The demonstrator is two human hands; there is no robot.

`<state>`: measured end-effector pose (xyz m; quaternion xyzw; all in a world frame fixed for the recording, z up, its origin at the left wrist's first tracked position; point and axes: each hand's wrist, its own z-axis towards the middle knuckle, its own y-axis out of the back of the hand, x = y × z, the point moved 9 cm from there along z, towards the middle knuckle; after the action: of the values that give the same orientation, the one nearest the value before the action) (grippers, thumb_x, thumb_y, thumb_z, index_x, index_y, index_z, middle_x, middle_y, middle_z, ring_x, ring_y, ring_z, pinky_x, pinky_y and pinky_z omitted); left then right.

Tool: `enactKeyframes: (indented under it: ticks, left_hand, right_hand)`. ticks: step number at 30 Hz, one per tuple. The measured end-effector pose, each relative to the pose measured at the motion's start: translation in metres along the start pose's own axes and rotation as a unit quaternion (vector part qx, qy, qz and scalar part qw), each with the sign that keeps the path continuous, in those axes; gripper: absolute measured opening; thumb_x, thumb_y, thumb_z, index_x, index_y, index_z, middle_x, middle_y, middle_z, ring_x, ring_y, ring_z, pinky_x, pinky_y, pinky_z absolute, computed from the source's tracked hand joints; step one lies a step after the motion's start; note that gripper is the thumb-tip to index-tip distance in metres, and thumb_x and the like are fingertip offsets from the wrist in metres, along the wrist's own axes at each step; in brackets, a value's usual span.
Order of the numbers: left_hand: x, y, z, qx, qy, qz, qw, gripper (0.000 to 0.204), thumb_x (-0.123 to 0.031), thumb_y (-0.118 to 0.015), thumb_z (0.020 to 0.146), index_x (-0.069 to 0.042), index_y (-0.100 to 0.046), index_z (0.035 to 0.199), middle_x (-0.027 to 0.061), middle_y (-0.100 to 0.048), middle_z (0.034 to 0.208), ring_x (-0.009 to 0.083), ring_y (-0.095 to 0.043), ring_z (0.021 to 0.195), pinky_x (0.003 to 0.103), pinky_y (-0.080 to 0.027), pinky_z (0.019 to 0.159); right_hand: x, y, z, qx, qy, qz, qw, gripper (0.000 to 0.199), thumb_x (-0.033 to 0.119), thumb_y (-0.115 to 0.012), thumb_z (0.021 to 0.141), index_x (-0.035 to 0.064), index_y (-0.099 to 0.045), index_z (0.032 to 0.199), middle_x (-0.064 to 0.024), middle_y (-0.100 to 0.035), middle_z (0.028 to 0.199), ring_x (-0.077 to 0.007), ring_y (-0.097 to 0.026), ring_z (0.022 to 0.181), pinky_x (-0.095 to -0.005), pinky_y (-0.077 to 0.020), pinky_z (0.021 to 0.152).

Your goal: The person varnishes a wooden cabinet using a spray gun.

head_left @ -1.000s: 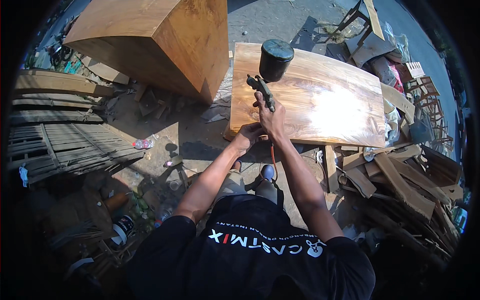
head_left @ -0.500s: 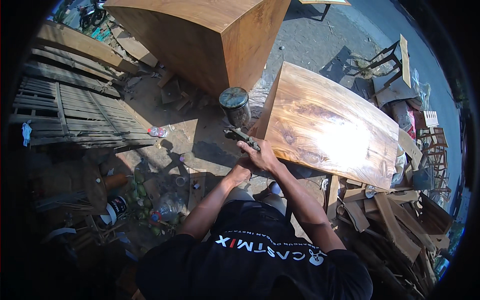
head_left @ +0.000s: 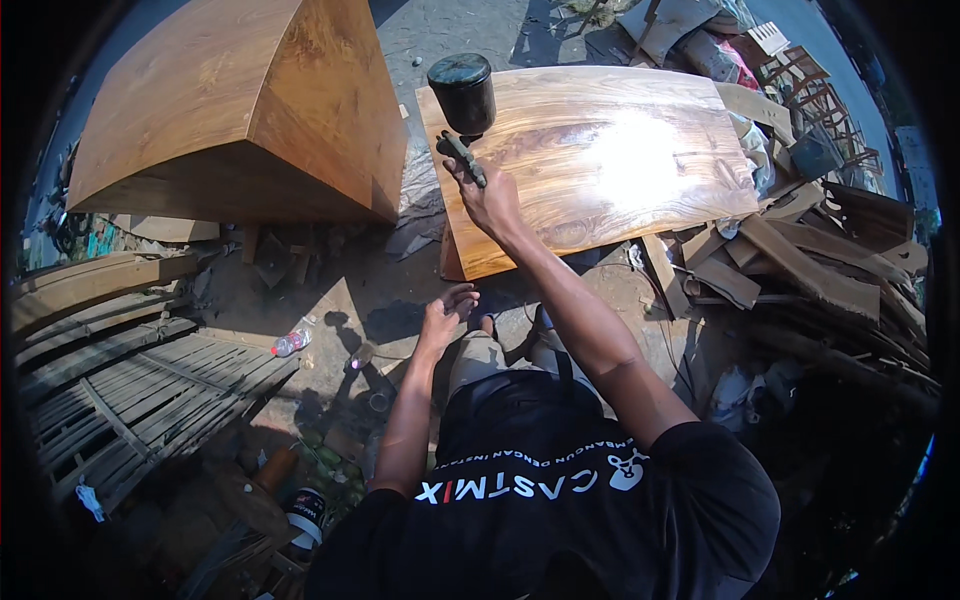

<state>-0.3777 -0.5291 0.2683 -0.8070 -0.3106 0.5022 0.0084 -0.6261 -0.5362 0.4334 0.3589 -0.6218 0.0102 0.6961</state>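
Observation:
My right hand (head_left: 490,200) is wrapped round the grip of a spray gun (head_left: 462,160) with a dark, paint-stained cup (head_left: 463,92) on top. The gun is held over the left end of a glossy wooden panel (head_left: 560,130), whose grain shines with a bright sun glare. Whether the gun touches the panel I cannot tell. My left hand (head_left: 447,315) hangs lower, just off the panel's near left corner, with its fingers apart and nothing in it.
A large brown wooden piece (head_left: 320,110) stands at the far left. Scrap boards (head_left: 800,255) lie heaped on the right. Slatted wood (head_left: 140,390) leans at the left, near a plastic bottle (head_left: 292,340). A white and black bucket (head_left: 306,515) sits at the lower left.
My right hand has carried the spray gun up and over the panel's left end. My left hand has come away from the right and opened. The view has turned to the right.

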Motion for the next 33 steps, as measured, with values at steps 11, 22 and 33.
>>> enactKeyframes:
  ticks: [11, 22, 33]
  left_hand:
    - [0.165, 0.176, -0.081, -0.116, 0.217, 0.135, 0.96, 0.032, -0.01, -0.073, 0.094, -0.004, -0.068, 0.125, 0.0059, -0.074, 0.11, 0.0144, -0.069, 0.097, 0.028, -0.054, 0.085]
    - [0.205, 0.189, -0.103, -0.084, 0.12, 0.152, 0.978, 0.023, -0.017, -0.076, 0.093, -0.003, -0.075, 0.111, 0.0026, -0.075, 0.095, 0.0089, -0.067, 0.085, 0.025, -0.054, 0.077]
    - [0.185, 0.185, -0.094, -0.153, 0.17, 0.178, 0.957, 0.021, -0.017, -0.073, 0.095, -0.002, -0.074, 0.11, -0.0006, -0.073, 0.089, 0.0067, -0.065, 0.078, 0.025, -0.051, 0.066]
  right_hand:
    - [-0.06, 0.134, 0.033, -0.227, -0.057, -0.111, 0.966, 0.053, 0.048, -0.066, 0.097, -0.0044, -0.067, 0.09, -0.0248, -0.064, 0.067, -0.0379, -0.062, 0.06, -0.0449, -0.0473, 0.06]
    - [-0.048, 0.084, 0.056, -0.133, -0.028, -0.081, 0.987, 0.056, 0.051, -0.067, 0.097, -0.0032, -0.065, 0.082, -0.0099, -0.058, 0.061, -0.0198, -0.053, 0.057, -0.0391, -0.0449, 0.058]
    - [-0.002, -0.011, 0.04, 0.023, -0.003, -0.032, 0.999, 0.06, 0.054, -0.065, 0.096, -0.005, -0.068, 0.083, -0.0117, -0.058, 0.058, -0.0242, -0.059, 0.056, -0.0423, -0.0459, 0.059]
